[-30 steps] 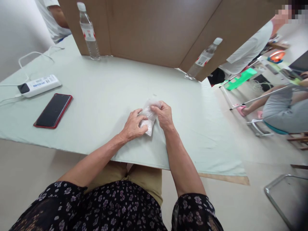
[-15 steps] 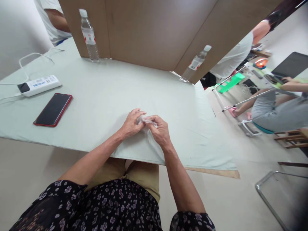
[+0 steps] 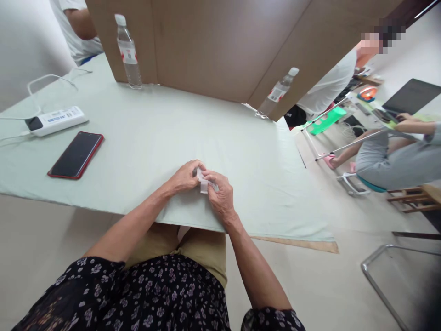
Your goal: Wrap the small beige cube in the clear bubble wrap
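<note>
Close together above the front part of the table, my left hand (image 3: 188, 176) and my right hand (image 3: 220, 192) both pinch a small piece of thin, translucent whitish plastic (image 3: 204, 186). A short squarish flap of it hangs between the two hands. Fingers cover the rest, so its exact kind cannot be made out. The left thumb and forefinger are curled round its upper left end. My right fingertips press on its right side. Beneath both hands lies the pale green cloth (image 3: 165, 133) that covers the table.
To the left are a phone with a red edge (image 3: 76, 155) and a white power strip (image 3: 58, 121) with cables. Two water bottles, left (image 3: 129, 55) and right (image 3: 278, 93), stand before a tall cardboard panel (image 3: 213, 50). Beyond the right edge, a person sits at a laptop (image 3: 411, 97).
The plastic, a loose crumpled strip before, now shows a squarish flap between my hands. My right hand has shifted slightly left and down. The long trailing part is no longer visible.
</note>
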`<state>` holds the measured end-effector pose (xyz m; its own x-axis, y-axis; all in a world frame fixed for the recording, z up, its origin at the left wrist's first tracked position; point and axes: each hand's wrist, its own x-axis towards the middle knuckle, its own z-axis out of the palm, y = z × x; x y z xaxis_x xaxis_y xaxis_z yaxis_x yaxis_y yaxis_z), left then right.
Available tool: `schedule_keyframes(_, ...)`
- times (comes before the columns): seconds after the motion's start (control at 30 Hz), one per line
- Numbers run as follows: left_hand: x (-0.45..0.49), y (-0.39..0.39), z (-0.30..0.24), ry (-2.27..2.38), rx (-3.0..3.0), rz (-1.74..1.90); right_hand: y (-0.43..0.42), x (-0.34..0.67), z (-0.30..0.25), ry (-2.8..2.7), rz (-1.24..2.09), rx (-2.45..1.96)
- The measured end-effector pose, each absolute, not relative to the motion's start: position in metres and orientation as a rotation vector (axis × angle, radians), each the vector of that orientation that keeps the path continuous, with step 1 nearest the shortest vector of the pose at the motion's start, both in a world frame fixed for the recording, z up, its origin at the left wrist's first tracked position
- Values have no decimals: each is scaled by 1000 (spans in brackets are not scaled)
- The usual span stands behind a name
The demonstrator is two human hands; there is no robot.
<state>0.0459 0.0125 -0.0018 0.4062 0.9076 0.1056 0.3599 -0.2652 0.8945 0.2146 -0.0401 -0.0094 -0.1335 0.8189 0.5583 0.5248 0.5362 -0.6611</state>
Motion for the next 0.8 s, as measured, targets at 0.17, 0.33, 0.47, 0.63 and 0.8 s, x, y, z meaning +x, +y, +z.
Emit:
schedule_keyframes(0.17, 35, 12, 5, 1011, 1873, 704, -39, 216, -17, -1816, 317, -1078)
schedule_keyframes(0.33, 38, 10, 1, 1002, 1979, 760, -36, 215, -19, -1813, 290, -1111)
schedule_keyframes(0.47, 41, 11, -6, 984, 2030, 832, -35, 213, -22, -1831, 245, -1096)
schedule_keyframes(0.63, 43, 10, -9, 1012, 1969, 894, -34, 216, -18, -1796, 320, -1125)
schedule_keyframes(0.8, 49, 9, -8, 1096, 1863, 970, -25, 220, -8, -1651, 535, -1151)
